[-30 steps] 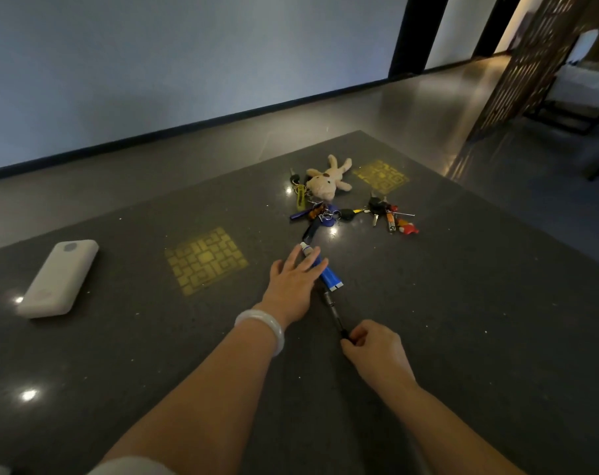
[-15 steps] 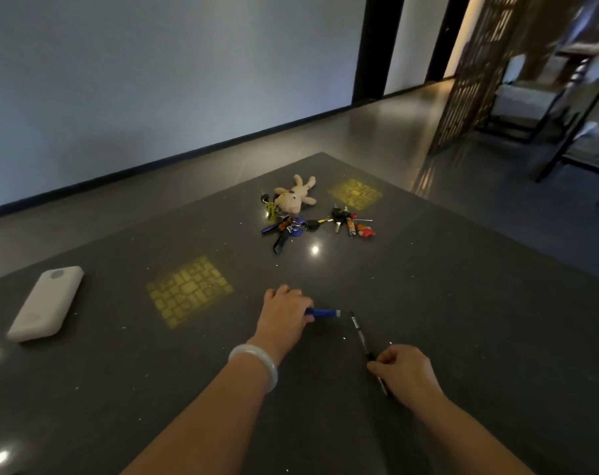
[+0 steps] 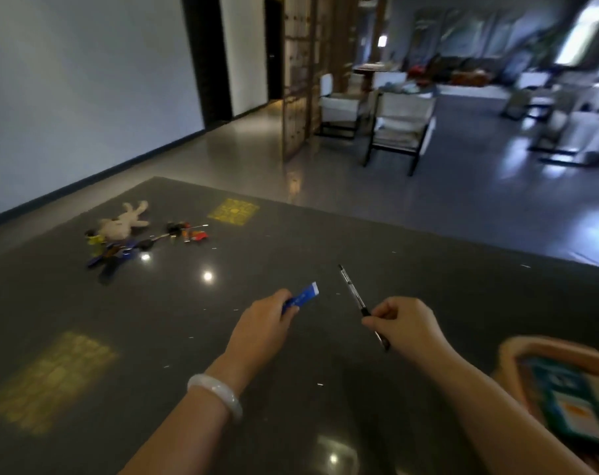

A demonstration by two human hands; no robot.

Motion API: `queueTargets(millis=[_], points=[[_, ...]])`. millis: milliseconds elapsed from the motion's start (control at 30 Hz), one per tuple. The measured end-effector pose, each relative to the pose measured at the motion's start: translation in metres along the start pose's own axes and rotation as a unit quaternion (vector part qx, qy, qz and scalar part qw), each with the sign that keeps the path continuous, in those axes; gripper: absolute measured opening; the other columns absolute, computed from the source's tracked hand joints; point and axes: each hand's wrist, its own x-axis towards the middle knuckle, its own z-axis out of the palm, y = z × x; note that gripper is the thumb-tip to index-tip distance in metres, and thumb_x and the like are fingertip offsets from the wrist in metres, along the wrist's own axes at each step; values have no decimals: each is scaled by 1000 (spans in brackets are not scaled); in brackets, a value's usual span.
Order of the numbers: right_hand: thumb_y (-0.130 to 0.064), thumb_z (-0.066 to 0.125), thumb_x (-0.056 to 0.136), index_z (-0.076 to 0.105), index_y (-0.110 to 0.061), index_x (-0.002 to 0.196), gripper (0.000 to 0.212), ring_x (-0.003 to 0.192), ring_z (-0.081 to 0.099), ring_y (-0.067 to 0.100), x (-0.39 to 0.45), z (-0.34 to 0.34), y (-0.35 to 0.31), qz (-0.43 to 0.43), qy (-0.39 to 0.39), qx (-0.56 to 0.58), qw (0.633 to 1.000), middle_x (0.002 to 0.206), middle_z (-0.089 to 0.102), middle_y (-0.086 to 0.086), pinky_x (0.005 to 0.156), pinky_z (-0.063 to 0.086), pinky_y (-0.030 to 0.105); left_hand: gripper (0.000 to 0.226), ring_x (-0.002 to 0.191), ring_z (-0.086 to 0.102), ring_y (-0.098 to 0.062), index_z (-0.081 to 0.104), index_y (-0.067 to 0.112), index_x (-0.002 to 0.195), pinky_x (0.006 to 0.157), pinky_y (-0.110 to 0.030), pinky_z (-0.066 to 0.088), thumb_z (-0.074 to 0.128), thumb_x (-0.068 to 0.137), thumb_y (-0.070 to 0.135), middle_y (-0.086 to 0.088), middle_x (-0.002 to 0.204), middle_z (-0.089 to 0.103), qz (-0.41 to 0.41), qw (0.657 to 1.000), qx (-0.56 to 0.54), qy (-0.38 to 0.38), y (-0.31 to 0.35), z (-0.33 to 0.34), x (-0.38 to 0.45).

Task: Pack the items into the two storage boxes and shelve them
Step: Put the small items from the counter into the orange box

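My left hand (image 3: 263, 323) grips a small blue and white tube (image 3: 303, 297), which sticks out to the upper right above the dark table (image 3: 428, 279). My right hand (image 3: 402, 322) pinches a thin black pen (image 3: 351, 289) near its middle, tip pointing away from me. A pink storage box (image 3: 510, 351) shows at the lower right edge, with a green and white packet (image 3: 572, 402) inside it. At the far left of the table lie a beige plush toy (image 3: 121, 222) and a pile of keys and keyrings (image 3: 143, 243).
Yellow patterned patches (image 3: 234, 210) mark the tabletop. Beyond the table's far edge are a glossy floor, a wooden lattice screen (image 3: 296, 80) and white chairs (image 3: 399, 125). A white wall runs along the left.
Both hands have lifted off the table with the tube and the pen. My view has swung right: the pink box has come into sight and the white power bank has left it.
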Motion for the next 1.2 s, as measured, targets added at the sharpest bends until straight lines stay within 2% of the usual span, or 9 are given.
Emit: queueTargets(millis=[100, 267, 433, 567, 667, 767, 933, 1067, 1200], points=[[-31, 80, 74, 65, -28, 70, 16, 59, 61, 3, -23, -68, 37, 11, 40, -24, 999, 66, 66, -9, 41, 37, 8, 8, 69, 59, -15, 52, 22, 99, 66, -37, 49, 49, 99, 30, 1, 80, 62, 14, 996, -79, -27, 71, 34, -3], [-35, 74, 79, 61, -35, 79, 12, 63, 64, 2, -67, -156, 104, 66, 75, -83, 992, 73, 67, -10, 50, 44, 16, 13, 67, 54, 7, 47, 32, 87, 55, -10, 40, 54, 97, 28, 6, 76, 56, 46, 981, -173, -80, 171, 95, -23], [-27, 77, 77, 65, -32, 78, 14, 67, 61, 0, -83, -200, 160, 59, 96, -102, 988, 81, 62, -12, 51, 41, 12, 21, 79, 60, 9, 42, 44, 94, 56, -11, 45, 62, 89, 45, 11, 95, 59, 18, 966, -207, -158, 226, 136, -38], [-27, 76, 78, 60, -33, 76, 17, 71, 60, 4, -69, -208, 183, 42, 78, -150, 985, 85, 58, -11, 55, 44, 16, 32, 83, 54, 10, 41, 40, 105, 56, -6, 44, 68, 87, 36, 15, 105, 49, 6, 977, -180, -114, 236, 148, -42], [-29, 74, 80, 57, -35, 78, 18, 71, 56, 1, -56, -204, 190, 8, 77, -182, 980, 87, 53, -13, 52, 39, 13, 33, 83, 52, 12, 42, 40, 113, 65, 4, 38, 64, 90, 32, 17, 103, 39, 34, 982, -169, -82, 237, 152, -47], [-30, 71, 82, 59, -34, 84, 13, 73, 52, 1, -49, -199, 197, -23, 86, -192, 977, 89, 48, -14, 53, 38, 14, 29, 81, 56, 3, 43, 38, 119, 67, -1, 43, 58, 94, 33, 16, 102, 36, 64, 985, -150, -51, 238, 159, -54], [-29, 68, 85, 64, -33, 89, 8, 78, 57, 3, -51, -191, 213, -43, 126, -123, 983, 92, 49, -14, 59, 49, 20, 31, 90, 49, 16, 38, 43, 114, 68, -1, 42, 58, 93, 34, 16, 101, 37, 63, 984, -166, -28, 235, 164, -56], [-29, 65, 88, 63, -31, 97, 10, 77, 54, -1, -47, -189, 217, -65, 156, -117, 979, 94, 47, -16, 55, 39, 14, 34, 76, 57, 0, 38, 40, 121, 66, -1, 43, 58, 93, 36, 18, 100, 36, 55, 987, -147, -21, 235, 165, -57], [-30, 65, 87, 56, -33, 93, 11, 77, 51, -2, -45, -186, 218, -71, 187, -131, 971, 95, 43, -17, 53, 35, 13, 36, 76, 58, -2, 41, 35, 126, 64, -10, 50, 57, 94, 35, 16, 101, 38, 47, 988, -149, -19, 234, 166, -57]])
